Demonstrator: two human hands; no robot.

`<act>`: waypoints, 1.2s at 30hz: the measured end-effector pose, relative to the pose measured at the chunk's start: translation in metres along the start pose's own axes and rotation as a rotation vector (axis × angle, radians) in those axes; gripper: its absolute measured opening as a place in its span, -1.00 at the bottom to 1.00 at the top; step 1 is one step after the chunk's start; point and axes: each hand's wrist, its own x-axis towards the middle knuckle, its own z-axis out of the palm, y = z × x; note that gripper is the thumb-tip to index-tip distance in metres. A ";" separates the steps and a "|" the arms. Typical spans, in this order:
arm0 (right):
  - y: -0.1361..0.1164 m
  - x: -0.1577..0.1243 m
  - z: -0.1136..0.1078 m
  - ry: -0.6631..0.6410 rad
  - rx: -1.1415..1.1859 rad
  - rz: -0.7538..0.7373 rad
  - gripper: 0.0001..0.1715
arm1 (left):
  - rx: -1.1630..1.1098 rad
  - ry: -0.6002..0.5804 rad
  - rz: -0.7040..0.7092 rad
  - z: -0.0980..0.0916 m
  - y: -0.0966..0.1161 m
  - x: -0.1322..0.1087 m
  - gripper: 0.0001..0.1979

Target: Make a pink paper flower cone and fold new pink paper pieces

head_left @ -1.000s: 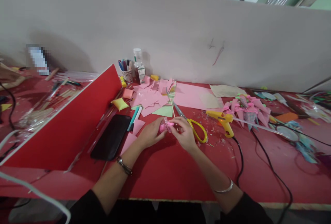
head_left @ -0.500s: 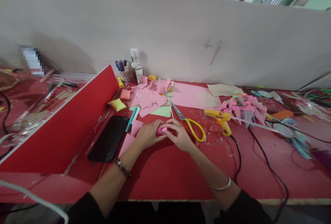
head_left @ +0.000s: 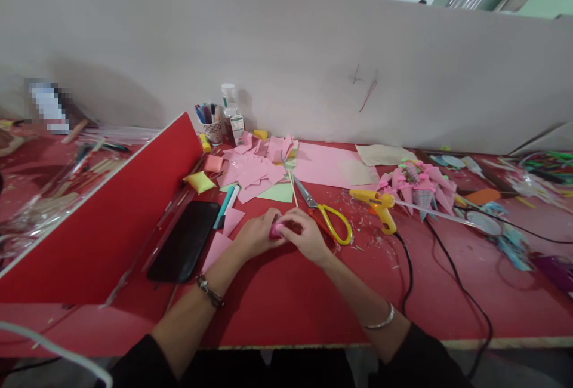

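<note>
Near the middle of the table, my left hand (head_left: 257,236) is closed around a small pink piece (head_left: 276,230), mostly hidden by fingers. My right hand (head_left: 308,236) meets it there, thumb and fingertips pinched on the same piece. Whether that piece is paper or clay I cannot tell. Just beyond the hands lie yellow-handled scissors (head_left: 329,215), blades pointing away, and a thin wooden stick (head_left: 293,188). Cut pink paper pieces (head_left: 250,170) are heaped behind, and two more lie beside my left wrist.
A black phone (head_left: 183,242) and a leaning red board (head_left: 107,215) stand to the left. At right are a yellow glue gun (head_left: 378,206) with a trailing black cord and a bunch of pink cones (head_left: 418,188). A pen cup (head_left: 210,128) stands by the back wall.
My right fingertips have moved slightly left and closer against my left hand, covering more of the bright pink bit. The whole view has shifted a little.
</note>
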 end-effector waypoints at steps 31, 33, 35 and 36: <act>-0.003 0.005 0.001 -0.221 0.032 0.294 -0.75 | 0.129 -0.087 0.133 -0.003 0.010 -0.001 -0.84; -0.009 0.009 0.000 -0.244 -0.070 0.278 -0.81 | 0.119 -0.078 0.100 -0.004 0.009 -0.002 -0.82; -0.019 0.018 -0.007 -0.313 -0.189 0.268 -0.88 | 0.101 -0.057 0.052 -0.005 0.008 -0.002 -0.80; -0.026 0.024 -0.012 -0.366 -0.254 0.269 -0.90 | 0.092 -0.042 0.020 -0.006 0.007 -0.002 -0.79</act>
